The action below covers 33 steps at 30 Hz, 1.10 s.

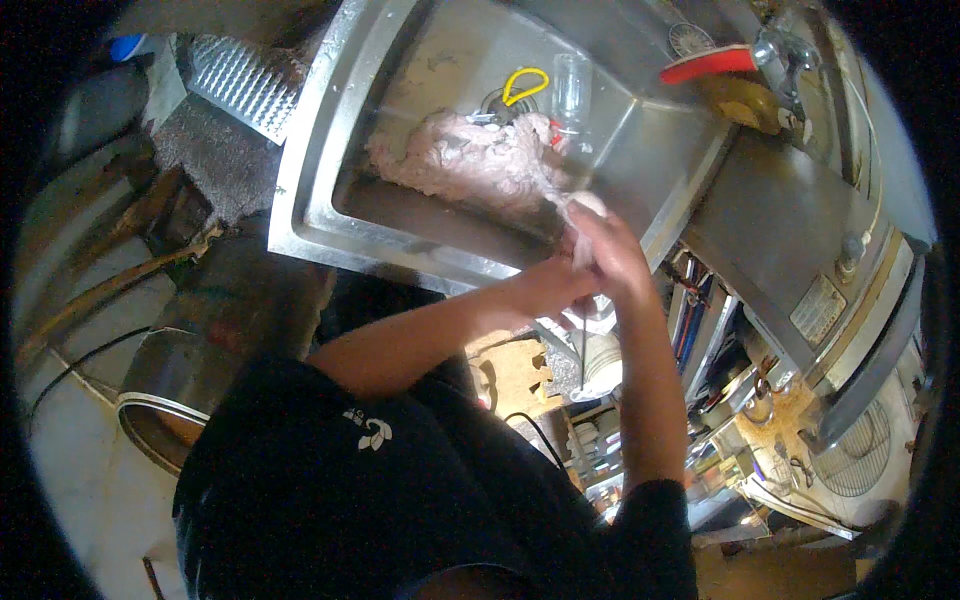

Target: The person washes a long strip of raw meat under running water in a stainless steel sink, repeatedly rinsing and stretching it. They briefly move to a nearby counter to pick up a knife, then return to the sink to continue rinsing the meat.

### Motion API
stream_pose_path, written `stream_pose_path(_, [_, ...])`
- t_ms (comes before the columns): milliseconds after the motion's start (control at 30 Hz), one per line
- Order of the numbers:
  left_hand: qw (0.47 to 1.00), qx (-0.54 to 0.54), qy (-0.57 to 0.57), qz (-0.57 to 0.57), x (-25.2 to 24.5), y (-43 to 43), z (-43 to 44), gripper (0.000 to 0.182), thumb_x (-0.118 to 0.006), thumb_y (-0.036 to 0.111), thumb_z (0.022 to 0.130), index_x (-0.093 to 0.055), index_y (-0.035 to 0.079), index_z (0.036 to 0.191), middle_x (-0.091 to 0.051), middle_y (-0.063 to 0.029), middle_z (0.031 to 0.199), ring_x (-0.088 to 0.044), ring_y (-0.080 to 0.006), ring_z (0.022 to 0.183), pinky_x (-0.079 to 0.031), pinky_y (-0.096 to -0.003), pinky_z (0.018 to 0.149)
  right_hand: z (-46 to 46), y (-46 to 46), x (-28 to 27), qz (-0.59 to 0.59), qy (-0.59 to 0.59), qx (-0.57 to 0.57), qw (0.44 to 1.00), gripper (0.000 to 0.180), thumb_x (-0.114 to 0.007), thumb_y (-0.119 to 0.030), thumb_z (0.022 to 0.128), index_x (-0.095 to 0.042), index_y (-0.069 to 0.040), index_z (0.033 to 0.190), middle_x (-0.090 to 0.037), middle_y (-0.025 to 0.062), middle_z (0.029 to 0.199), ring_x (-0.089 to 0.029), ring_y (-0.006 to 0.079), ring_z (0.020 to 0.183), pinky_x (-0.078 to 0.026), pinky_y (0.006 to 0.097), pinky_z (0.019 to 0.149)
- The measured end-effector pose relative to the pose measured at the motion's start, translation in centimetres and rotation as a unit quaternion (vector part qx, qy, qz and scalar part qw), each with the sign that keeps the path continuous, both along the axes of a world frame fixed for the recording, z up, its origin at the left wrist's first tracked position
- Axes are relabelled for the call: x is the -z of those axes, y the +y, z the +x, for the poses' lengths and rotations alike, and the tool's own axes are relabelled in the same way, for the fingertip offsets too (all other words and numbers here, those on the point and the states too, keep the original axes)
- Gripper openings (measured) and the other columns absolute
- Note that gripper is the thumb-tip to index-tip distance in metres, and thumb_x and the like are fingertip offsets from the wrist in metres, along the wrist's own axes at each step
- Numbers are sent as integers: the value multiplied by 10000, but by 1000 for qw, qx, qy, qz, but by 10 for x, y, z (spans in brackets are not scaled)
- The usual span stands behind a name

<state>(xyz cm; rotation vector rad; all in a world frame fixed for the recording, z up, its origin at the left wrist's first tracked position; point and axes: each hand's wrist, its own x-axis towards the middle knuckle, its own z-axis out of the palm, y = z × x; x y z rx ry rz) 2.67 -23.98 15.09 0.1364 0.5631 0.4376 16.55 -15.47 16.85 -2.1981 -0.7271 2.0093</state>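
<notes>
A heap of pale pink, wet, crumpled material (480, 161), possibly cloth, lies in a stainless steel sink (300, 225). From it a twisted strand runs to my hands near the sink's front right edge. My left hand (566, 285) closes on the strand's lower part; my right hand (611, 244) grips just above, with a pale bulge by its fingers. Some of the fingers are hidden or blurred. A yellow loop (526, 84) lies by the drain, beside a clear plastic bottle (571, 94) with something red at its near end.
A red-topped object (709, 64) sits behind the sink's right side. A ridged metal board (244, 86) is left of the sink, and a large metal pot (161, 367) stands lower left. A metal surface (787, 225) extends right; a fan (855, 450) stands at lower right.
</notes>
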Motion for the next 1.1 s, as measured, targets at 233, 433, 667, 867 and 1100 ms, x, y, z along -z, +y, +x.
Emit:
stream_pose_path(233, [979, -154, -107, -80, 56, 31, -18, 590, -447, 532, 1075, -566, 34, 1368, -674, -142, 1227, -650, -289, 1138, -516, -436, 1006, 5, 2, -32, -16, 250, 149, 957, 354, -576, -409, 1068, -620, -73, 1173, -631, 6, 837, -596, 91, 656, -462, 269, 485])
stream_pose_path(433, [924, -296, -195, -145, 63, 77, 33, 311, -606, 354, 1020, -635, 58, 1114, -674, -105, 873, -714, -293, 843, -587, -420, 788, -8, -6, -45, -77, 207, 214, 951, 477, -481, -530, 1078, -608, -83, 1184, -558, 12, 706, -427, 90, 394, -264, 219, 293])
stream_pose_path(667, [904, -296, -81, -299, 67, 89, 33, 197, -654, 273, 974, -599, 111, 877, -579, -43, 696, -584, -203, 629, -509, -367, 616, -8, -15, -91, -42, -32, -54, 997, 331, -619, -366, 1039, -623, -65, 1178, -641, 49, 749, -493, 111, 465, -331, 244, 402])
stream_pose_path(867, [915, -307, -100, -243, 62, 75, 22, 124, -655, 206, 962, -601, 96, 942, -594, -50, 790, -609, -200, 718, -510, -335, 687, 6, -20, -91, 143, -212, -366, 895, 269, -617, -172, 982, -638, -7, 1194, -698, 218, 848, -703, 337, 736, -528, 436, 689])
stream_pose_path(1100, [820, -281, 340, 366, 51, 40, 31, 210, -646, 209, 965, -663, 7, 1022, -678, -68, 834, -695, -217, 836, -541, -366, 725, -9, -16, -73, 184, -231, -443, 847, 563, -561, -168, 1003, -417, -28, 1530, -697, 212, 923, -700, 315, 812, -540, 417, 768])
